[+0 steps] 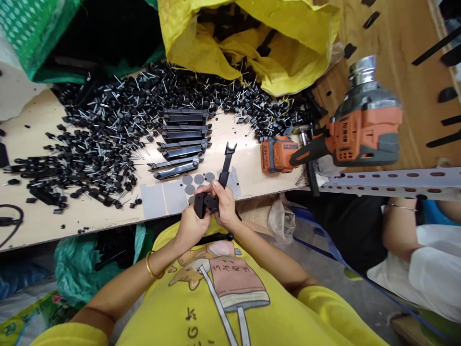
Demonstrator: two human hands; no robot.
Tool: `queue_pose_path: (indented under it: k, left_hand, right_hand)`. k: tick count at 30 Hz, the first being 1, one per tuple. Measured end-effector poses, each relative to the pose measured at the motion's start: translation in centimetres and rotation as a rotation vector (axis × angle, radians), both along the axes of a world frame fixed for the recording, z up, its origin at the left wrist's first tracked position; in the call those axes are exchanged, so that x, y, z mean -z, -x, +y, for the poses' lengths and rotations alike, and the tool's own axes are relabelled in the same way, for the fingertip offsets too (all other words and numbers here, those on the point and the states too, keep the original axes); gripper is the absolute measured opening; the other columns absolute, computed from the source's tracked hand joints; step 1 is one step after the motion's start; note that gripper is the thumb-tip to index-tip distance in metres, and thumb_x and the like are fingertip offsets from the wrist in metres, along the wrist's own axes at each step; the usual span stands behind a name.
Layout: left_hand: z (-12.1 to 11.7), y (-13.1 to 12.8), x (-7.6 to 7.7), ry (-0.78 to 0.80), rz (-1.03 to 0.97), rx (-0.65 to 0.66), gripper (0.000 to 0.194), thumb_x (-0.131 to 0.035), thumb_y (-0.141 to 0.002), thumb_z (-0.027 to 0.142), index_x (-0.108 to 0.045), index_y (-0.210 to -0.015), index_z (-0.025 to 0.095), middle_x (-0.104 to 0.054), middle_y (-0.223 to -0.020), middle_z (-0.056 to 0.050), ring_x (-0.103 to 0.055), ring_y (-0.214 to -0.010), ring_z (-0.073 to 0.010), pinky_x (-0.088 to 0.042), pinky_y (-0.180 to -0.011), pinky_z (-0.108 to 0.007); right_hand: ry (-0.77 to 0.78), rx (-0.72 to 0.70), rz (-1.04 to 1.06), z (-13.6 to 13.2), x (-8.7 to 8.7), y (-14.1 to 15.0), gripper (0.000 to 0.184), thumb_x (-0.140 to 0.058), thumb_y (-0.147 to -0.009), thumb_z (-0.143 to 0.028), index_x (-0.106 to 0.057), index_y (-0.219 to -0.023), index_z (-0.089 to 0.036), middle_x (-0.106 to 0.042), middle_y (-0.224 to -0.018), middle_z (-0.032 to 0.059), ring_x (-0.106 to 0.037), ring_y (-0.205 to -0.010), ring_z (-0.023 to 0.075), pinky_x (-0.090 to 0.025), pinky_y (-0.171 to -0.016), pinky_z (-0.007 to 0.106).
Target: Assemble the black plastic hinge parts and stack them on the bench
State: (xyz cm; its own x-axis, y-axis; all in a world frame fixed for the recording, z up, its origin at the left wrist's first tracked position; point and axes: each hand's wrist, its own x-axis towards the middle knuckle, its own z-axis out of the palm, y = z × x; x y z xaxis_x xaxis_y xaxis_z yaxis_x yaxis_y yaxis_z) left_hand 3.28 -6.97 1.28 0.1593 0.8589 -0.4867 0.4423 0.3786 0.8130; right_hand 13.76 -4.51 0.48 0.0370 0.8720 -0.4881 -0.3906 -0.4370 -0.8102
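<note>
Close to my body at the table's front edge, my left hand (pixel 190 225) grips the thick lower end of a black plastic jointed piece (pixel 200 204). My right hand (pixel 226 207) is closed around its long forked bar (pixel 227 158), which points up and away over the table. Fingers hide part of the joint. A short column of similar black plastic bars (pixel 185 132) lies just beyond, to the left. Under the bar, grey sheets with round discs (pixel 175 196) lie flat on the table.
A large heap of small black parts with metal pins (pixel 118 115) spreads behind and left. A yellow sack (pixel 295 67) and green sack (pixel 39 33) stand at the back. An orange cordless power tool (pixel 363 129) lies right. Another person's arm (pixel 399 230) shows at right.
</note>
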Motion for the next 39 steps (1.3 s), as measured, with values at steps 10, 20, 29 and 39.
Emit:
queue_pose_path:
  k: [10,20,29,39]
  left_hand:
    - [-0.1,0.8,-0.1,-0.003,0.069,0.116,0.009,-0.055,-0.072,0.025,-0.049,-0.07,0.018,-0.057,-0.061,0.001,-0.055,-0.058,-0.0142,-0.042,-0.053,-0.023]
    - [-0.1,0.6,-0.6,-0.007,0.085,0.184,0.008,-0.05,-0.071,0.025,-0.048,-0.07,0.018,-0.054,-0.057,0.002,-0.054,-0.053,-0.0134,-0.04,-0.051,-0.023]
    - [-0.2,0.4,0.0,0.382,-0.26,-0.09,0.024,-0.059,-0.066,0.035,-0.042,-0.066,0.02,-0.045,-0.042,0.007,-0.043,-0.033,-0.0099,-0.037,-0.037,-0.022]
    - [-0.3,0.5,-0.4,0.371,-0.321,-0.094,0.023,-0.059,-0.066,0.034,-0.042,-0.064,0.019,-0.046,-0.043,0.007,-0.044,-0.034,-0.0088,-0.038,-0.038,-0.021]
  right_hand:
    - [0.053,-0.242,0.091,1.1,-0.4,-1.8,0.044,-0.06,-0.074,-0.057,-0.068,-0.064,-0.015,-0.067,-0.061,0.0045,-0.058,-0.054,0.0123,-0.044,-0.051,0.022]
    - [0.046,-0.232,0.122,0.5,0.2,-2.6,0.046,-0.063,-0.071,-0.06,-0.069,-0.066,-0.014,-0.067,-0.063,0.0037,-0.061,-0.059,0.0138,-0.048,-0.058,0.024]
    - [0.109,0.066,0.106,-0.4,1.0,0.5,0.045,-0.057,-0.075,-0.057,-0.067,-0.063,-0.015,-0.069,-0.063,0.0066,-0.056,-0.05,0.0132,-0.042,-0.043,0.023]
    - [0.119,-0.026,0.054,-0.4,0.9,0.0,0.044,-0.06,-0.073,-0.058,-0.068,-0.069,-0.015,-0.068,-0.065,0.0045,-0.059,-0.057,0.0139,-0.046,-0.051,0.024]
